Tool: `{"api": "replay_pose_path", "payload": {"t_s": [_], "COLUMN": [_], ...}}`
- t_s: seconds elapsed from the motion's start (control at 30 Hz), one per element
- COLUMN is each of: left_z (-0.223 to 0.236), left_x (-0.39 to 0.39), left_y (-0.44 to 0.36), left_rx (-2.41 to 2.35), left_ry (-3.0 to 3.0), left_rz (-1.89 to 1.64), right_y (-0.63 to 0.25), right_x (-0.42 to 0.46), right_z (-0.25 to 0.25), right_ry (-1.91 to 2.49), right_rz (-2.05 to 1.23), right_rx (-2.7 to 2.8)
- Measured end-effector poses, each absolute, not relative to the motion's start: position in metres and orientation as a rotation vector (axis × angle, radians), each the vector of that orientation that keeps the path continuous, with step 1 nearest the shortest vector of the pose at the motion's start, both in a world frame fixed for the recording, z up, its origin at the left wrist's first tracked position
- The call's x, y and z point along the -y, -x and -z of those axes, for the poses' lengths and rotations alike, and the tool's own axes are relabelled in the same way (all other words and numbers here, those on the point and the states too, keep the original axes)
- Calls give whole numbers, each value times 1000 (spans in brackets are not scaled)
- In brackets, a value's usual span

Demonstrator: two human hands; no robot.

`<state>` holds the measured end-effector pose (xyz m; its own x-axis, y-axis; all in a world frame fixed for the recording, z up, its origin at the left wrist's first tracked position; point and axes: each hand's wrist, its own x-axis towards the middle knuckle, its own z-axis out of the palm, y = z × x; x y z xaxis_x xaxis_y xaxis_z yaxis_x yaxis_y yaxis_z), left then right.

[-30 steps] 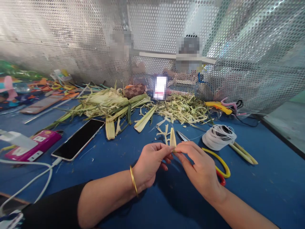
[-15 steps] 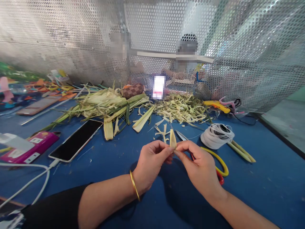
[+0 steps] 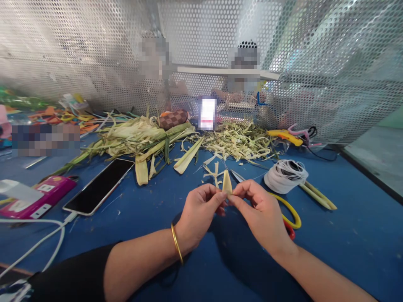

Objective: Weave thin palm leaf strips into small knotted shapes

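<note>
The left hand and right hand meet over the blue table, both pinching the near end of a small pale leaf between thumb and fingers. The leaf sits between the two sets of fingertips, its pointed end standing out past them toward the far side. Scissors lie partly hidden under the right hand, with thread farther right and shavings on the far side.

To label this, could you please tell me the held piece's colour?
The held piece is pale yellow, clearest in the head view.
</note>
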<state>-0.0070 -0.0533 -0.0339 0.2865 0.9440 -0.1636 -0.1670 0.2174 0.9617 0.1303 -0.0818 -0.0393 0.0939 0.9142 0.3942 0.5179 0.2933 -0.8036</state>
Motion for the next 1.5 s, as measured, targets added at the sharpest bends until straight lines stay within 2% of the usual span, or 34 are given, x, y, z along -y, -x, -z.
{"api": "replay_pose_path", "payload": {"t_s": [0.13,0.27,0.53,0.83,0.97,1.13,1.33,1.5], "left_z": [34,33,33,31,30,31,35,34], "left_x": [55,56,52,53,54,52,51,52], "left_y": [6,8,11,10,10,9,10,10], "left_rx": [-940,-919,-860,-1019,-1009,-987,-931,-898], "left_ry": [-969,-897,-915,-1269,-1250,-1188,-1001,-908], "left_rz": [-943,-913,-892,-998,-984,-965,-934,-880], "right_y": [-134,-136,-137,-132,-131,-133,-138,-139], "right_x": [81,79,79,83,82,81,80,79], "right_z": [40,41,41,36,37,38,38,40], "right_ry": [1182,1089,1155,1389,1369,1362,1240,1204], "right_rz": [-63,81,-20,-548,-656,-593,-225,-123], "right_rx": [1862,1973,1889,1605,1505,1562,1812,1863]}}
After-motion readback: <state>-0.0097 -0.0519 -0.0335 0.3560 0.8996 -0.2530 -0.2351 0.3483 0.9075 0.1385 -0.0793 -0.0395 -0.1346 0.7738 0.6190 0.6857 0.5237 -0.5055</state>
